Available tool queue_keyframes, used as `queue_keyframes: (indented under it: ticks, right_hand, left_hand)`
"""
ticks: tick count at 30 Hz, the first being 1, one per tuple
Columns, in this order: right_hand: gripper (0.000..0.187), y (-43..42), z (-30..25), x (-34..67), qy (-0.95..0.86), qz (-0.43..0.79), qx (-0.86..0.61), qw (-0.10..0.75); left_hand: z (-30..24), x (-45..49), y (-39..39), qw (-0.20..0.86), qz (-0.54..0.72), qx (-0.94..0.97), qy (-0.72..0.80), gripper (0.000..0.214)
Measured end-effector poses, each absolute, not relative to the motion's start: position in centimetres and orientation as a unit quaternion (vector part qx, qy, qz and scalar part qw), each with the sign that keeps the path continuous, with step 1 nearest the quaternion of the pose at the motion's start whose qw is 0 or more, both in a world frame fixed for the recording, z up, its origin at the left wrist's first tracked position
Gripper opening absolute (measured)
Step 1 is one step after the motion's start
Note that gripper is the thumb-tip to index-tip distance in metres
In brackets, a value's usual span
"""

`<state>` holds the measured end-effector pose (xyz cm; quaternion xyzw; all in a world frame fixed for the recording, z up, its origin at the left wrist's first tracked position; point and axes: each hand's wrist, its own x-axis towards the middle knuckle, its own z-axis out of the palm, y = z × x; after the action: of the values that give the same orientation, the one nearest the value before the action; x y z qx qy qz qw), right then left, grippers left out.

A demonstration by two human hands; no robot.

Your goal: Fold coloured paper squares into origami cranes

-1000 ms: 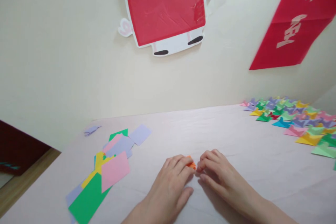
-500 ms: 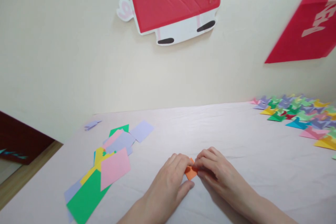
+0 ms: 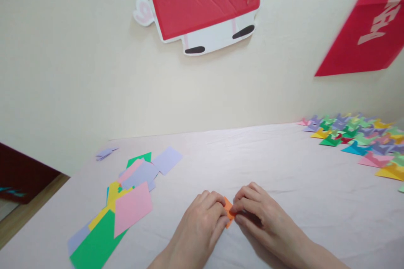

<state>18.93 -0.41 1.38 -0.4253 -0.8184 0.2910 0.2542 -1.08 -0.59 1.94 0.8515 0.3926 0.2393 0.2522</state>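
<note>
A small folded piece of orange paper lies on the white-covered table between my two hands. My left hand grips its left side, with thumb and fingers drawn together over the edge. On the opposite side, my right hand pinches the paper's right corner between thumb and fingertips. The fingers cover much of the paper, so its exact folds are hidden.
Loose paper sheets, with a pink sheet and a green sheet on top, overlap at the left. A thin folded lavender paper lies behind them. Rows of colourful folded paper pieces stand at the back right, near the wall.
My left thumb has moved in from the table onto the orange paper, closing the grip on its left side. The right hand keeps its pinch. The camera view has shifted slightly.
</note>
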Motion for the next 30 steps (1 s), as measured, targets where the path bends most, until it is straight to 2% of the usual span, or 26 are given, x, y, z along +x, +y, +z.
queue_keyframes:
  ticks: [9,15,30]
  right_hand:
    - [0.017,-0.2,1.4,18.2,-0.79,0.3,-0.48,0.235]
    - [0.018,-0.2,1.5,17.7,-0.792,0.277,-0.5,0.213]
    - [0.017,-0.3,1.1,17.3,-0.79,0.252,-0.518,0.21]
  left_hand:
    - [0.7,-0.8,-0.3,0.29,0.326,0.801,0.409,0.019]
    - [1.0,-0.6,-0.5,0.241,0.308,0.812,0.433,0.021]
    - [0.6,-0.3,-0.2,0.228,0.284,0.822,0.438,0.027]
